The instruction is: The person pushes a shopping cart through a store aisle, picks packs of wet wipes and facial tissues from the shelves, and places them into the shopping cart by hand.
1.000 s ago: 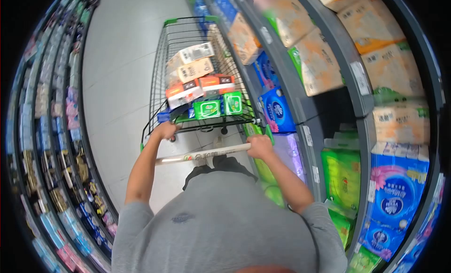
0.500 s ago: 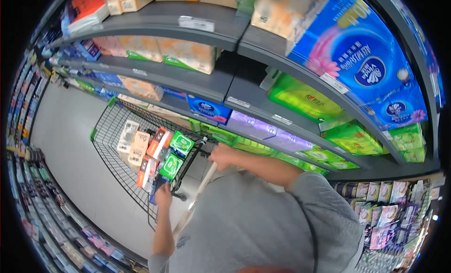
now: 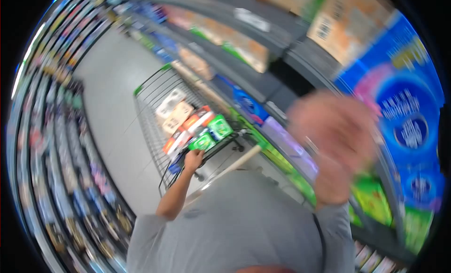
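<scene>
My left hand (image 3: pixel 193 159) is closed at the near end of the wire shopping cart (image 3: pixel 149 130), touching or right beside a green pack (image 3: pixel 202 141) that looks like wipes; what its fingers hold is hidden. A second green pack (image 3: pixel 220 126) lies to the right. Orange-and-white packs (image 3: pixel 190 125), a beige pack (image 3: pixel 177 117) and a white pack (image 3: pixel 170 103) lie beyond them. Raised high on the right, my right hand (image 3: pixel 331 132) is smeared by motion, in front of the shelves and close to a big blue tissue pack (image 3: pixel 399 104). Its fingers cannot be made out.
Grey shelves (image 3: pixel 300 61) of tissue packs run along the right, with purple packs (image 3: pixel 293 141) on a lower level. A long shelf of small goods (image 3: pixel 70 169) lines the left. Grey floor (image 3: pixel 108 94) lies between. A pale bar (image 3: pixel 239 161) crosses before my body.
My right hand has left the cart's handle end and risen in front of the right shelves. My left hand is now closer to the nearer green pack. The view has turned.
</scene>
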The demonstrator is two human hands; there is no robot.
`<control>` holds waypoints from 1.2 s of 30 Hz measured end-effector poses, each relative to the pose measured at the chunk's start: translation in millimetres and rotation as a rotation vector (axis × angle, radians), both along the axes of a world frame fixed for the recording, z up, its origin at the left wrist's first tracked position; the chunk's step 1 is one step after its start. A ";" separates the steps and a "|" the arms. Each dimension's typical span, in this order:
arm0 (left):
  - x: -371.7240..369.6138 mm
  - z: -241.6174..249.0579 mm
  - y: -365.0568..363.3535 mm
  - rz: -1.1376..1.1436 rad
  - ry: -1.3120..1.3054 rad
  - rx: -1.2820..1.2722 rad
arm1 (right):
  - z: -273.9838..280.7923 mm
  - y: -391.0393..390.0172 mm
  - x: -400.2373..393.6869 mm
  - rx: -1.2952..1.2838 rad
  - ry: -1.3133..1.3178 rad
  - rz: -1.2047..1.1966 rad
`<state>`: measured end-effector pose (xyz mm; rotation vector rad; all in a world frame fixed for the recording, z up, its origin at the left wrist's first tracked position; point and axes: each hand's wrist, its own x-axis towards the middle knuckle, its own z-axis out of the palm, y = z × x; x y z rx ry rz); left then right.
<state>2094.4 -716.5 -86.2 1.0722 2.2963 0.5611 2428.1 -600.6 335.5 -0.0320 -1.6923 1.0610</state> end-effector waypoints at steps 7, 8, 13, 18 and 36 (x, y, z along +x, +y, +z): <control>17.3 14.1 -5.7 0.086 -0.259 -0.090 | 37.3 -12.1 66.3 0.519 0.134 0.235; 17.6 11.0 -8.0 0.100 -0.290 -0.039 | 37.1 -8.1 69.8 0.562 0.086 0.286; 29.4 1.5 -6.5 0.227 -0.174 0.063 | -6.4 -0.3 107.4 0.468 0.367 -0.050; 32.0 0.0 -4.9 0.233 -0.146 0.106 | -47.4 30.3 184.0 0.403 0.348 0.021; 22.7 -4.1 0.4 0.240 -0.120 0.045 | 40.8 -7.6 19.4 0.589 0.506 0.458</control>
